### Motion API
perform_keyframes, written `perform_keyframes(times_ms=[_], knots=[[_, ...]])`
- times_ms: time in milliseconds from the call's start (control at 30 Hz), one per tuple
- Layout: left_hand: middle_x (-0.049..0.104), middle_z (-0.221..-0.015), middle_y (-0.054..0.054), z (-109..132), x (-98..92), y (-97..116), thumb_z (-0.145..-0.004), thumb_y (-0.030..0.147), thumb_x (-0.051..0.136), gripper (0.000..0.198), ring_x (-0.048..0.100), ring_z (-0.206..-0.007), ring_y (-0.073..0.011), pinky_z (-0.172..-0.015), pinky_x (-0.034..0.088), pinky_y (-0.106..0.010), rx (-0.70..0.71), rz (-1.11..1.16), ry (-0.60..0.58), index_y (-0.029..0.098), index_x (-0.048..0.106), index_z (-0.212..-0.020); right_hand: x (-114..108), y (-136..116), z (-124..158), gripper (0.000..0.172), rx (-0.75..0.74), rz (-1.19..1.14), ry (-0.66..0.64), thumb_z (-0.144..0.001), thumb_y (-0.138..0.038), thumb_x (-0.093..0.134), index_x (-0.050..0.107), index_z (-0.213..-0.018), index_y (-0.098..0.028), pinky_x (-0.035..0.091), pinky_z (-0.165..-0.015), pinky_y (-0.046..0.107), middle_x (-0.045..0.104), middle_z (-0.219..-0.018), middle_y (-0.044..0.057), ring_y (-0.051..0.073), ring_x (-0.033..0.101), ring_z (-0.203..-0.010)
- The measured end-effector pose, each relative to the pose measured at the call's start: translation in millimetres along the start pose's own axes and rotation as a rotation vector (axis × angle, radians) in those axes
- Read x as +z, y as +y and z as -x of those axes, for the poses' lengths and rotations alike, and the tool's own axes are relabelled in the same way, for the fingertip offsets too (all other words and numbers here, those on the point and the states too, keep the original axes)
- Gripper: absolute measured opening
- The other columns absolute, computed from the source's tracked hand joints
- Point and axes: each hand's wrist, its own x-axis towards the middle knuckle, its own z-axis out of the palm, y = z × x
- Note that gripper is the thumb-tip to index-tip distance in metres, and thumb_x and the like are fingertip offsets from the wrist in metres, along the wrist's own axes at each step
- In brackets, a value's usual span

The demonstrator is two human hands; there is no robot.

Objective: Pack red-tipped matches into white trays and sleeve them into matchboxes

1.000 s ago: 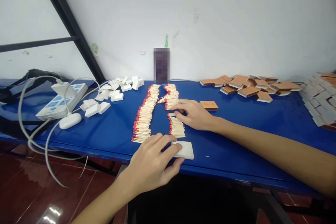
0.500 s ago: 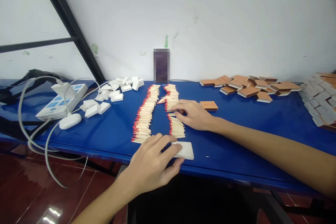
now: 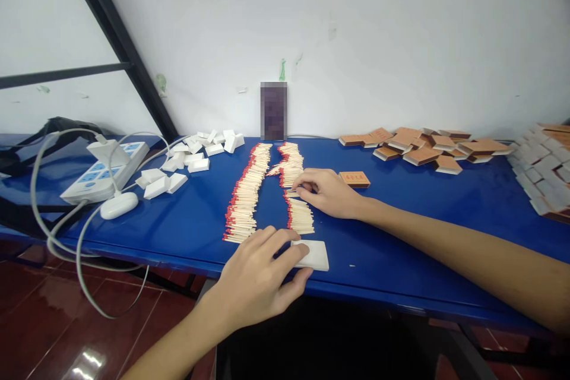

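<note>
My left hand (image 3: 267, 273) is closed on a white matchbox tray (image 3: 317, 255) near the front edge of the table, thumb at its near side and fingers over its left end. Two long rows of red-tipped matchsticks lie beyond it: a left row (image 3: 246, 199) and a right row (image 3: 300, 217). At the middle of the right row, my right hand (image 3: 327, 193) has thumb and forefinger pinched on matchsticks; how many is hidden by the fingers. Just behind that hand lies an orange matchbox sleeve (image 3: 356, 179).
White trays (image 3: 177, 183) are scattered at the back left, beside a power strip (image 3: 104, 172) with looping cables. Orange sleeves (image 3: 421, 155) are heaped at the back right. Stacked matchboxes (image 3: 541, 169) stand at the far right. A pixelated dark rectangle (image 3: 274, 111) stands against the wall.
My right hand's fingers have curled closer together at the right row and shifted slightly, showing a little more of the matchsticks below. My left hand and the tray have stayed still.
</note>
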Motion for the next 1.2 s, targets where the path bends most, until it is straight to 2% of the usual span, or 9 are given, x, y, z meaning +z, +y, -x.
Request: perform_keyframes(times_ms=[167,433,567,700,800,867,967,1200], knots=[[0.067,-0.106,-0.008,-0.5,1.0,0.2,-0.095,0.025,0.055,0.015,0.063,-0.090,-0.0228,-0.078,0.053,-0.039,0.002,-0.005,0.003,0.019,0.061,-0.108,-2.0,-2.7,0.1,0.017,-0.009,-0.027,-0.002,-0.086,-0.019,0.054,0.068,-0.077,-0.017,0.033,-0.060,0.027,0.052,-0.063,-0.003,0.011,0.043,-0.058],[0.067,-0.108,-0.007,0.0,-0.8,-0.5,-0.095,0.026,0.057,0.016,0.063,-0.092,-0.0223,-0.081,0.052,-0.039,0.014,0.037,-0.003,0.020,0.060,-0.109,-2.7,-4.7,-0.7,0.015,0.026,0.006,-0.040,-0.086,-0.018,0.054,0.066,-0.078,-0.018,0.033,-0.060,0.027,0.050,-0.064,-0.003,0.012,0.044,-0.060],[0.067,-0.102,-0.007,0.8,-2.6,-0.4,-0.093,0.025,0.059,0.014,0.062,-0.087,-0.0201,-0.077,0.051,-0.036,0.018,0.090,0.009,0.019,0.060,-0.105,-11.0,-9.5,1.1,0.013,0.026,0.088,-0.116,-0.088,-0.028,0.057,0.065,-0.087,-0.018,0.040,-0.069,0.030,0.059,-0.081,0.003,0.017,0.054,-0.075],[0.066,-0.093,-0.004,0.6,-3.2,0.2,-0.088,0.026,0.063,0.011,0.062,-0.083,-0.0182,-0.072,0.050,-0.032,0.013,0.152,0.045,0.018,0.057,-0.094,-24.3,-19.4,3.9,0.041,0.040,0.116,-0.288,-0.086,-0.048,0.062,0.066,-0.114,-0.018,0.047,-0.083,0.040,0.062,-0.109,0.011,0.027,0.058,-0.100],[0.066,-0.091,-0.004,0.6,-2.7,-0.2,-0.085,0.025,0.066,0.015,0.061,-0.080,-0.0177,-0.069,0.049,-0.031,0.012,0.158,0.055,0.018,0.057,-0.095,-32.1,-27.9,5.4,0.070,0.016,0.123,-0.379,-0.078,-0.061,0.068,0.056,-0.135,-0.021,0.047,-0.092,0.046,0.058,-0.130,0.013,0.034,0.052,-0.118],[0.066,-0.091,-0.004,1.0,-2.3,-0.6,-0.084,0.025,0.066,0.017,0.061,-0.080,-0.0177,-0.070,0.050,-0.031,0.017,0.160,0.058,0.017,0.058,-0.097,-35.5,-33.2,5.7,0.085,0.019,0.141,-0.441,-0.072,-0.068,0.070,0.050,-0.141,-0.023,0.047,-0.092,0.049,0.055,-0.136,0.014,0.038,0.048,-0.122],[0.066,-0.092,-0.004,1.7,-2.0,-1.1,-0.085,0.026,0.066,0.018,0.061,-0.081,-0.0180,-0.070,0.050,-0.032,0.019,0.154,0.057,0.017,0.059,-0.098,-37.7,-37.5,5.5,0.093,0.017,0.188,-0.453,-0.066,-0.071,0.073,0.049,-0.142,-0.024,0.047,-0.089,0.052,0.057,-0.133,0.015,0.041,0.050,-0.117],[0.066,-0.093,-0.005,2.1,-2.0,-2.1,-0.086,0.026,0.065,0.016,0.062,-0.081,-0.0182,-0.070,0.050,-0.032,0.023,0.145,0.046,0.017,0.060,-0.099,-33.2,-30.6,5.7,0.094,-0.057,0.163,-0.435,-0.065,-0.069,0.075,0.047,-0.143,-0.026,0.042,-0.096,0.056,0.057,-0.132,0.013,0.040,0.052,-0.115]])
